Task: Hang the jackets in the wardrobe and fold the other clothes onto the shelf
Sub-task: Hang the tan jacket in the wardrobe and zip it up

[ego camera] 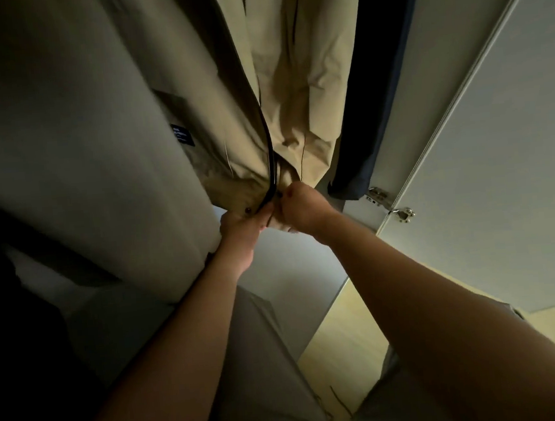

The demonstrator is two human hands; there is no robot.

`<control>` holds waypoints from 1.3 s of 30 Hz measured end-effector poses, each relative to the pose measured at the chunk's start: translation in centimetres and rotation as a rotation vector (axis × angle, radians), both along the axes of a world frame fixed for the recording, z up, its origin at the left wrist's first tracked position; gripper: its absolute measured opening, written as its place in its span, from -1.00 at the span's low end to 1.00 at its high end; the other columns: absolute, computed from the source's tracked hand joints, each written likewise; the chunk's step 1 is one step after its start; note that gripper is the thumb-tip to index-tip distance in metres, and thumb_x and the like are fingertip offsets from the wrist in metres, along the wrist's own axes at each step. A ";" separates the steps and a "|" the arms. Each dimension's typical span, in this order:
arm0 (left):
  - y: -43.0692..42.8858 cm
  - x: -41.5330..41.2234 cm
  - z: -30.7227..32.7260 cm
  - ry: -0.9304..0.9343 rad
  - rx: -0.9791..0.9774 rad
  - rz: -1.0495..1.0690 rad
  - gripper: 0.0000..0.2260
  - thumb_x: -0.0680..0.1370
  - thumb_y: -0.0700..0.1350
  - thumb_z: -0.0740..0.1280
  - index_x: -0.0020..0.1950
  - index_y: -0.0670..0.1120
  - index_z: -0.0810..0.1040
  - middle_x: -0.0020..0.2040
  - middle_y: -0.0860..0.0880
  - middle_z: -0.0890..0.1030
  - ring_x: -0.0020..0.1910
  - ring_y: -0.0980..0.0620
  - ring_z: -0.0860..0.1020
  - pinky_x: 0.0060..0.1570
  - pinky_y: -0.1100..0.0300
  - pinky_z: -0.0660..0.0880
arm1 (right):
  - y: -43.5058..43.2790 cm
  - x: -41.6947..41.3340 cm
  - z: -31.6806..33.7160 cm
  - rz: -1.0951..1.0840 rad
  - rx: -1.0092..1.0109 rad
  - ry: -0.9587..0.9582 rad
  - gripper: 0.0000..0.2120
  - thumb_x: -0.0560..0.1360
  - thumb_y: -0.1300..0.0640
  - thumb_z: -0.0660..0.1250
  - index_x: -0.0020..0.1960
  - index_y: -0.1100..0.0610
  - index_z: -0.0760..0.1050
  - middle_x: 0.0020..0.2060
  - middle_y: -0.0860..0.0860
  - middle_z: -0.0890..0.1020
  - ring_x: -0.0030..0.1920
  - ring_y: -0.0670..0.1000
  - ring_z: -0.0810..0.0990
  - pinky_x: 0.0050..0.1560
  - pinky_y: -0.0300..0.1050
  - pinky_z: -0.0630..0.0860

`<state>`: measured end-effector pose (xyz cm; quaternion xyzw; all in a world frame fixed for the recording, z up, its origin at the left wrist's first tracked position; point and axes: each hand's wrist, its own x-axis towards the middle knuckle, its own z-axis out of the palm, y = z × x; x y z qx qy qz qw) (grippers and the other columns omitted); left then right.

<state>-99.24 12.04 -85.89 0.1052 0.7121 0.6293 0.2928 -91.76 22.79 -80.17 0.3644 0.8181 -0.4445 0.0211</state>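
Observation:
A beige jacket (295, 76) hangs inside the wardrobe, its dark zipper (271, 164) running down the front. Both of my hands are at its bottom hem. My left hand (242, 228) grips the left side of the hem beside a snap button. My right hand (300, 206) pinches the right side of the hem at the foot of the zipper. A dark navy garment (363, 130) hangs just right of the beige jacket. A pale grey coat (75, 143) hangs to the left and covers part of my left forearm.
The open white wardrobe door (497, 146) stands at the right, with metal hinges (390, 204) near my right hand. Light wooden floor (340, 345) shows below. My grey trousers (265, 370) fill the lower middle. The lower left is dark.

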 end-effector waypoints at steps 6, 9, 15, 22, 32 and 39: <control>0.4 -0.6 0.7 -0.046 -0.047 0.009 -0.61 0.59 -0.07 0.39 0.34 -0.25 0.51 0.17 -0.19 0.64 0.20 -0.18 0.57 0.09 0.13 0.55 | -0.3 -1.5 0.6 -0.143 -0.240 0.023 -0.56 0.66 -0.13 0.10 -0.25 0.13 0.39 -0.42 0.06 0.44 -0.47 0.03 0.41 -0.51 -0.21 0.34; -0.5 -0.9 0.5 -0.002 -0.020 -0.059 -0.77 0.61 -0.03 0.38 0.14 -0.16 0.58 -0.13 -0.03 0.69 -0.03 0.00 0.61 -0.30 0.20 0.53 | -0.7 -1.6 0.9 -0.293 -0.474 0.078 -0.69 0.63 0.01 0.22 -0.22 0.16 0.40 -0.56 0.04 0.46 -0.60 0.01 0.39 -0.53 -0.22 0.34; -1.4 -1.5 0.2 -0.015 0.033 -0.046 -0.95 0.60 0.01 0.40 -0.06 0.09 0.63 -0.10 0.16 0.73 -0.06 0.16 0.68 0.02 0.16 0.54 | -1.5 -2.6 3.2 -0.379 -0.452 0.245 -0.72 0.54 0.17 0.18 -0.34 0.14 0.34 -0.53 0.07 0.39 -0.61 0.02 0.31 -0.53 -0.18 0.27; -0.7 -2.0 1.7 0.066 -0.157 -0.027 -0.78 0.64 0.07 0.30 0.14 -0.05 0.55 0.12 -0.13 0.63 -0.02 0.04 0.60 -0.44 0.49 0.41 | -2.1 -2.2 4.4 -0.383 -0.434 0.369 -0.68 0.61 0.07 0.18 -0.31 0.10 0.37 -0.45 0.05 0.40 -0.46 0.05 0.38 -0.32 -0.02 0.38; -1.0 -3.0 4.5 0.573 -0.339 -0.151 -0.78 0.57 -0.04 0.43 -0.13 -0.15 0.49 -0.26 0.06 0.50 -0.32 0.18 0.48 -0.36 0.55 0.36 | -0.9 -1.1 4.2 -0.217 -0.237 0.236 -0.70 0.65 0.02 0.18 -0.20 0.09 0.48 -0.29 0.08 0.53 -0.28 0.06 0.53 -0.27 -0.08 0.46; 0.5 -2.7 6.2 0.677 -0.140 -0.213 -0.71 0.58 -0.20 0.38 0.26 -0.28 0.50 0.02 -0.01 0.56 -0.14 0.25 0.49 -0.15 0.61 0.37 | -1.0 -1.6 5.0 -0.286 -0.408 0.280 -0.67 0.64 -0.03 0.18 -0.26 0.06 0.43 -0.43 0.01 0.44 -0.45 0.00 0.38 -0.42 -0.15 0.32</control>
